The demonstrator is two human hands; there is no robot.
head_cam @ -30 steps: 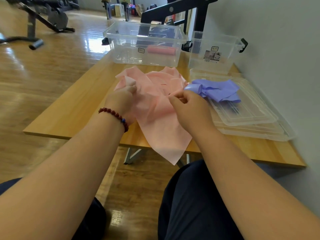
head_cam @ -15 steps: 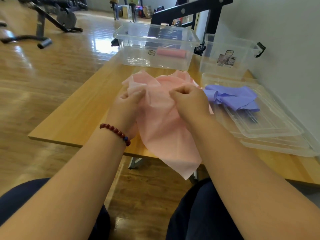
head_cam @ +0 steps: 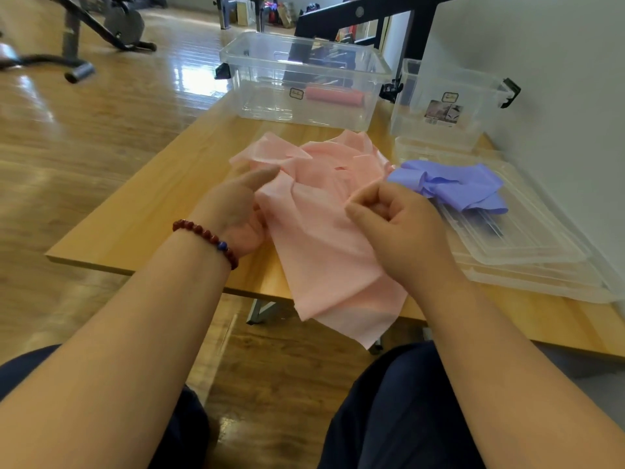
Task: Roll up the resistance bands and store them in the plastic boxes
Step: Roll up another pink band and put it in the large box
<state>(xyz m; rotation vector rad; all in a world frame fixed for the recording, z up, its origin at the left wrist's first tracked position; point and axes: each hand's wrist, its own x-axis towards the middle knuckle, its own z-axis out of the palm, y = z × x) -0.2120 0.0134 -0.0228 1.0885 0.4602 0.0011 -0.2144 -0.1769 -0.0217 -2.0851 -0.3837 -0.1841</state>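
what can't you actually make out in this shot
Head view only:
- Left hand fingers: tucked under the crumpled pink resistance band, blurred; grip unclear.
- Sticker text on the large clear plastic box and small clear plastic box: too small.
- Stacked clear plastic lids: count unclear, purple resistance band covers part, frame edge cuts them.
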